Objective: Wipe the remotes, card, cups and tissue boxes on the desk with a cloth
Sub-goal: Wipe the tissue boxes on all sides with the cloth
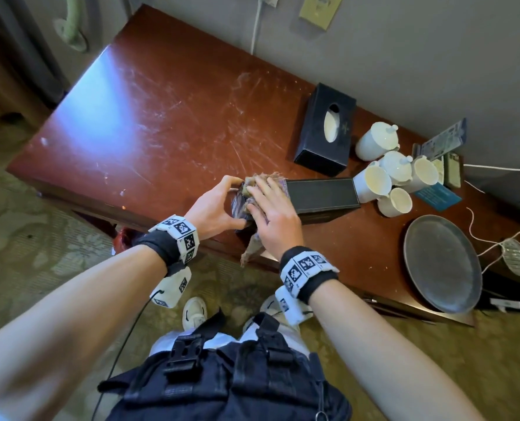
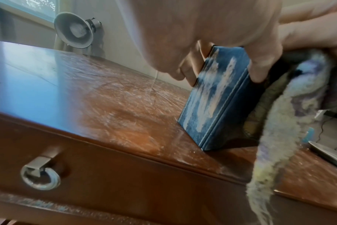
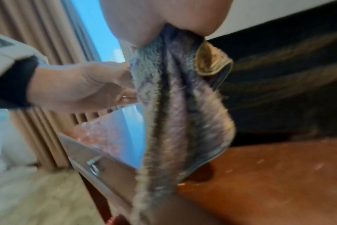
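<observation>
Lengthwise along desk edge, tissue box (image 1: 321,192)

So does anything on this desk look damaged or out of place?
Yes. The desk top is heavily scratched with pale scuffs across its middle. The cloth in the right hand is frayed, one end dangling over the front edge. Two cups lie on their sides.

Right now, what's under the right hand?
The cloth, pressed onto the near end of a dark tissue box by the right hand. The box surface beneath the cloth is hidden.
</observation>
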